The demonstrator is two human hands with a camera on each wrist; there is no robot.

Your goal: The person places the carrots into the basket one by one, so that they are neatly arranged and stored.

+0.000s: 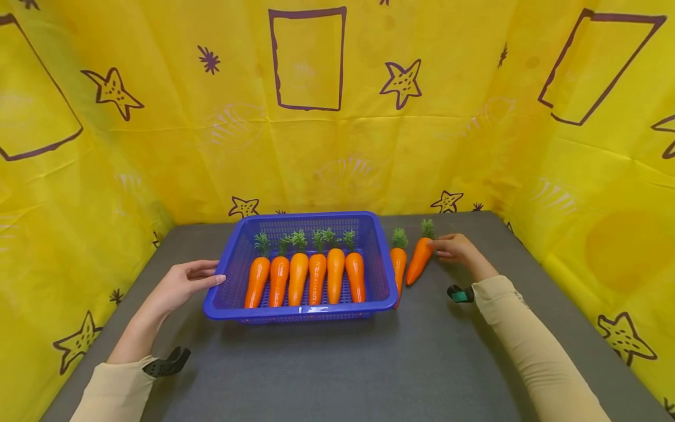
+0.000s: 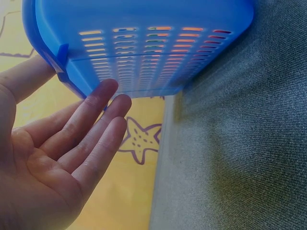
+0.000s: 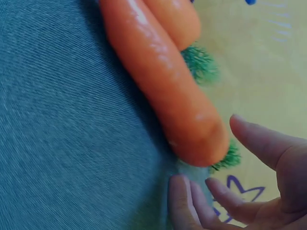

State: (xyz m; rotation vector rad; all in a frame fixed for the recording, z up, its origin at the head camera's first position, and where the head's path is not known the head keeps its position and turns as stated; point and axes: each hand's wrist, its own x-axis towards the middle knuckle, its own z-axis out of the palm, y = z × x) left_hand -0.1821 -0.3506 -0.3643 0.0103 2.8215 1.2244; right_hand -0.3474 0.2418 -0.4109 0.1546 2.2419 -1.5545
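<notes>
A blue plastic basket point(image 1: 253, 313) with slotted walls holds several orange carrots point(image 1: 298, 275) with green tops, lined up side by side. At its left rim is my left hand point(image 1: 176, 287), thumb over the edge and the other fingers against the outer wall in the left wrist view. My right hand point(image 1: 456, 249) is at the thick end of a loose carrot point(image 1: 420, 261) on the table. In the right wrist view its thumb and fingers point(image 3: 259, 139) are spread around that end, with a gap to the carrot.
Another loose carrot point(image 1: 398, 265) lies between the basket's right side and the one by my right hand. The dark grey table point(image 1: 337, 369) is bounded by yellow cloth walls point(image 1: 348, 158) with starfish drawings. Each wrist wears a black strap point(image 1: 167, 362).
</notes>
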